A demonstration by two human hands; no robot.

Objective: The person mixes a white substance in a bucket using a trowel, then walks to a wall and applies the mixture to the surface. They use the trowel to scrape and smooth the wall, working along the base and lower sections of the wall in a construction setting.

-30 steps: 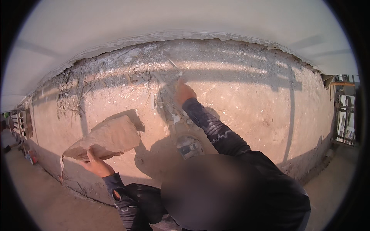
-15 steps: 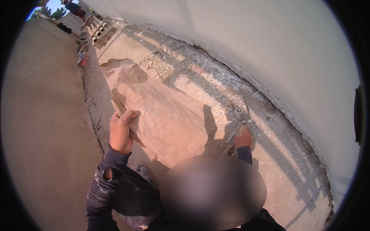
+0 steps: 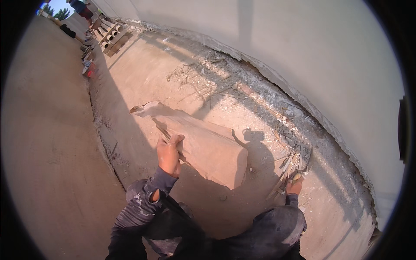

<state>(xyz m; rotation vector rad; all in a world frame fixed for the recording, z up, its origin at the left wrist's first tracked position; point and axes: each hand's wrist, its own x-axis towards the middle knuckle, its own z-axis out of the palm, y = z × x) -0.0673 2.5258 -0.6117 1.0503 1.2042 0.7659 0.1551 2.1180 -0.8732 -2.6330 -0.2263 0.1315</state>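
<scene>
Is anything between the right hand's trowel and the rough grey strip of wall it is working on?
Nothing visible. The right hand holds the trowel directly against the rough grey strip, with no object between. The left hand holds the mortar board off to the side, clear of that spot.

A large flat slab of pale stone or concrete is gripped at its near edge by the left hand, and it is seen resting tilted on a sandy, rubble-strewn surface. A trowel-like tool, partly hidden, is held by the right hand close to a rough mortar edge below a pale plastered wall. Stacked pipes are visible far off.
</scene>
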